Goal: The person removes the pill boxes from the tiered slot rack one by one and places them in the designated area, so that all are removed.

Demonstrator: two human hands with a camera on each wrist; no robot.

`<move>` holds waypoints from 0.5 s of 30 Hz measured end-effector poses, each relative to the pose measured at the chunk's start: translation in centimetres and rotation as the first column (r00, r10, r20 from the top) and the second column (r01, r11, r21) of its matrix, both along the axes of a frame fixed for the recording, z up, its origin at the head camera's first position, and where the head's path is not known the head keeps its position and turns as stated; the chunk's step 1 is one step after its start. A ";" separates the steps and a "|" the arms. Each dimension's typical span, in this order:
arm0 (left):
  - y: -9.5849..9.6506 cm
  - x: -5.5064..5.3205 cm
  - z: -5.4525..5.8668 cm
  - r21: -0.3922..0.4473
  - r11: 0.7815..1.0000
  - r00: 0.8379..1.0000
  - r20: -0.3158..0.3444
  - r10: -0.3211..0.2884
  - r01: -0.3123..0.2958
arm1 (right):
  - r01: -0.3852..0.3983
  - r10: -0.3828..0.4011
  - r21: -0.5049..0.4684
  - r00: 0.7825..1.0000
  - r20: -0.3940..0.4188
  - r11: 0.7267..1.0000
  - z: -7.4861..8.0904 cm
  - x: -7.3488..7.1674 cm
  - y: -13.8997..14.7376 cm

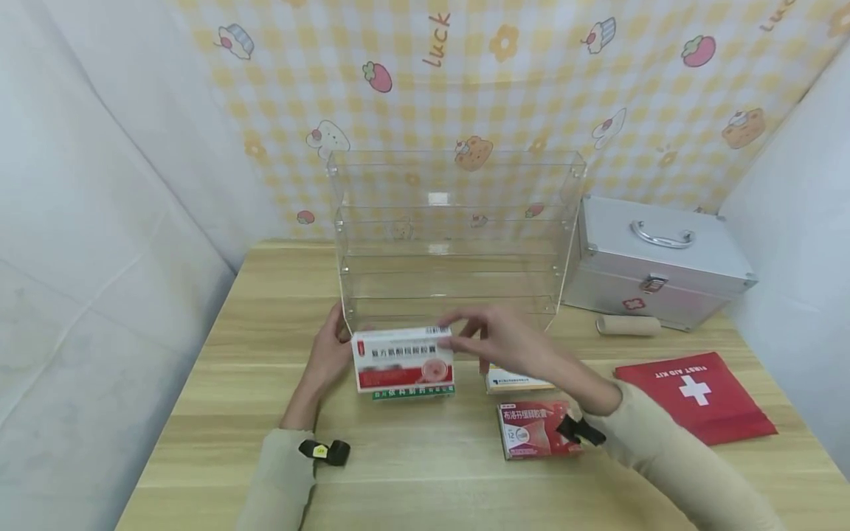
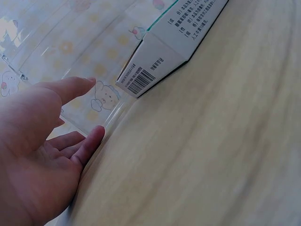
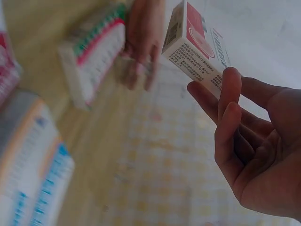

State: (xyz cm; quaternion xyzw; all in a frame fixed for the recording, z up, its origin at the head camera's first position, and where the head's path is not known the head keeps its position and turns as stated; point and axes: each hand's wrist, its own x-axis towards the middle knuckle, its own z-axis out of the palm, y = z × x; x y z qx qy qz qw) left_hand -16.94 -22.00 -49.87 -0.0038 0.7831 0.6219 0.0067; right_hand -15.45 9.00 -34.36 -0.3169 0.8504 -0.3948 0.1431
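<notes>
My right hand (image 1: 505, 339) pinches a white and red medicine box (image 1: 401, 361) by its right end, also seen in the right wrist view as a raised box (image 3: 202, 44). Below it, partly covered in the head view, a green and white medicine box (image 1: 415, 392) lies on the table; the left wrist view shows its barcode end (image 2: 141, 82). My left hand (image 1: 330, 350) is at the lower left corner of a clear acrylic tiered rack (image 1: 451, 284). Its fingers (image 2: 94, 139) are relaxed against the rack's edge, with some hidden behind the hand.
Right of centre lie a red ibuprofen box (image 1: 534, 435) and a white, orange and blue box (image 1: 518, 380), partly under my right arm. Further right are a red first aid pouch (image 1: 693, 398), a beige roll (image 1: 627, 325) and a silver case (image 1: 664, 265).
</notes>
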 end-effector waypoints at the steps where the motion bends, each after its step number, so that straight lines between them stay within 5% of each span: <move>1: 0.0 0.0 0.1 -0.002 1.000 1.000 0.006 0.001 -0.001 | -0.003 0.003 0.004 1.000 0.025 1.000 -0.7 0.5 0.2; 9: 0.4 0.8 2.4 -0.041 0.999 1.000 0.012 -0.015 0.016 | 0.015 -0.022 0.039 0.986 0.167 0.999 -6.0 3.8 1.2; 15: 0.6 1.4 3.7 -0.051 0.998 1.000 0.005 -0.027 0.027 | -0.004 -0.002 0.023 0.959 0.284 1.000 -8.1 5.2 1.2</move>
